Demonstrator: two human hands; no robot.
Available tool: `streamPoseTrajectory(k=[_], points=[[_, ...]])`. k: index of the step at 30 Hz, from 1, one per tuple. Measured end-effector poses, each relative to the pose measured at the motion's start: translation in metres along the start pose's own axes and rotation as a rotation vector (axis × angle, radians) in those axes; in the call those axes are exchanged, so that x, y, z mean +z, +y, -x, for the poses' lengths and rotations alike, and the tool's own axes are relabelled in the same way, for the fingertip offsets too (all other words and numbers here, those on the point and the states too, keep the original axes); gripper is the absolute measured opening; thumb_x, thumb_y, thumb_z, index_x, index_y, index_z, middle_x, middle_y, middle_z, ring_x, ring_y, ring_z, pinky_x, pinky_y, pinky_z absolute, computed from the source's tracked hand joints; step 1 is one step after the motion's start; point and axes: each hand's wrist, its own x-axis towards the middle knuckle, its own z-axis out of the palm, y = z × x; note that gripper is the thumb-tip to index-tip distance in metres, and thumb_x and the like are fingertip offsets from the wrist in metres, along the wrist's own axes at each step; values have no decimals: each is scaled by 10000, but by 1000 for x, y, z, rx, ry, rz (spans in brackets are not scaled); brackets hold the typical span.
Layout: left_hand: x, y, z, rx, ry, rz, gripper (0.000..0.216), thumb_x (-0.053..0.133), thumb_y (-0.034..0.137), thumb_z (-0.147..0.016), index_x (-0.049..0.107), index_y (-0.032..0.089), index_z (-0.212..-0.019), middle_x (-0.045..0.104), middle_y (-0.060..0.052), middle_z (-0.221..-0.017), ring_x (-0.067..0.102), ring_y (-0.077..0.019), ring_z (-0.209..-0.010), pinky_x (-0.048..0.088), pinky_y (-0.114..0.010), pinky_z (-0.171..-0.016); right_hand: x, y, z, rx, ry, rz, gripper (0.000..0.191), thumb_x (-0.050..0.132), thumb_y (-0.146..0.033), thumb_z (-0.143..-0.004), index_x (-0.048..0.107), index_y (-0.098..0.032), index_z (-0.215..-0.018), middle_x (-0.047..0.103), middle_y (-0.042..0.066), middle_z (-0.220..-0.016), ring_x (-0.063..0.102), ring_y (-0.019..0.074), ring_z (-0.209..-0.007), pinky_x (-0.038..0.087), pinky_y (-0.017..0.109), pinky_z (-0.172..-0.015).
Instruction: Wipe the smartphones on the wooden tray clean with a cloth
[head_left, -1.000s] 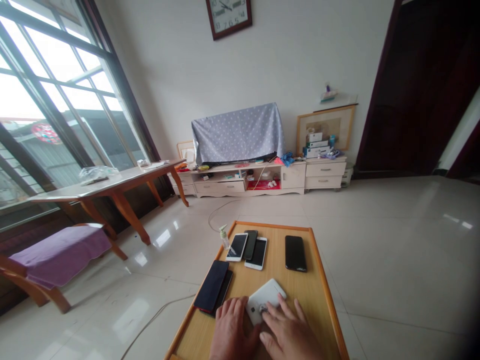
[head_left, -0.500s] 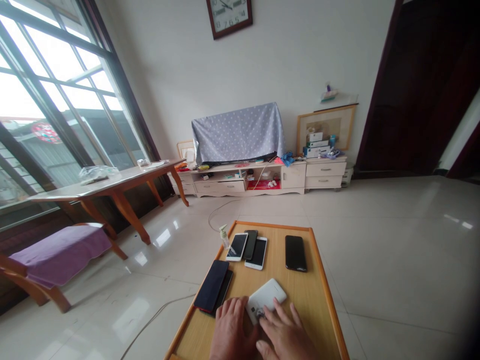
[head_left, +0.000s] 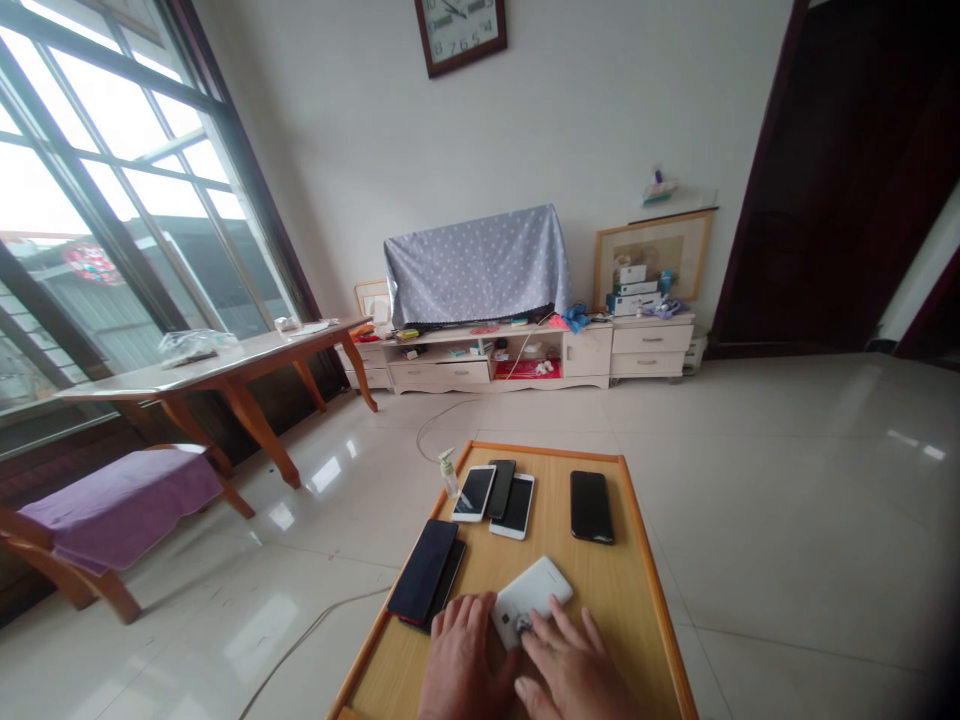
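A white phone (head_left: 534,594) lies face down on the low wooden table (head_left: 630,590) near its front. My left hand (head_left: 462,662) rests flat beside the phone's left end, fingers stretched out and touching it. My right hand (head_left: 574,668) lies over the phone's near corner, fingers spread, with the fingertips on the phone's back by a small grey patch (head_left: 523,624). Neither hand lifts anything.
On the table lie a black phone (head_left: 590,505), three phones side by side (head_left: 497,492), two stacked dark phones (head_left: 424,572) at the left edge and a small spray bottle (head_left: 448,473). A cable (head_left: 315,628) runs over the tiled floor. A bench (head_left: 105,520) stands left.
My right hand has drawn back slightly toward me and its fingers have shifted a little on the white phone. The left hand and the phones stay put.
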Motion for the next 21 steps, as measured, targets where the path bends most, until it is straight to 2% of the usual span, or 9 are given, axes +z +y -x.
streamPoseTrajectory(k=[3, 9, 12, 18, 21], points=[[0, 0, 0, -12, -3, -2, 473, 623, 357, -799, 584, 249, -1258, 649, -76, -1250, 523, -257, -1220, 350, -389, -1054, -1, -2, 1, -11, 13, -9, 477, 497, -510, -964, 615, -322, -1386, 484, 34, -1536, 254, 380, -1507, 130, 662, -1213], [0, 1, 0, 10, 35, 10, 479, 640, 349, -773, 593, 252, -1240, 649, -76, -1237, 537, -258, -1196, 357, -388, -1036, -12, 18, 2, 129, 193, 105, 519, 399, -545, -996, 616, -290, -1392, 519, 54, -1510, 320, 394, -1478, 184, 664, -1194], [0, 1, 0, 10, 35, 8, 477, 642, 359, -777, 594, 251, -1239, 651, -80, -1234, 538, -262, -1198, 361, -389, -1032, -7, 17, 1, 119, 164, 96, 543, 432, -544, -983, 595, -261, -1416, 487, 88, -1528, 319, 389, -1480, 202, 651, -1197], [2, -2, -1, 11, 21, 3, 474, 640, 357, -791, 590, 245, -1248, 652, -72, -1240, 533, -258, -1204, 364, -387, -1040, 4, -1, -2, 2, -9, -4, 562, 510, -496, -953, 547, -247, -1456, 399, 95, -1573, 293, 350, -1498, 155, 617, -1227], [4, -4, 0, 12, 35, 1, 481, 648, 351, -778, 592, 246, -1244, 653, -70, -1233, 535, -258, -1202, 366, -386, -1040, 2, 3, -3, 7, 42, 17, 523, 463, -515, -977, 568, -288, -1437, 444, 70, -1554, 303, 350, -1494, 127, 641, -1222]])
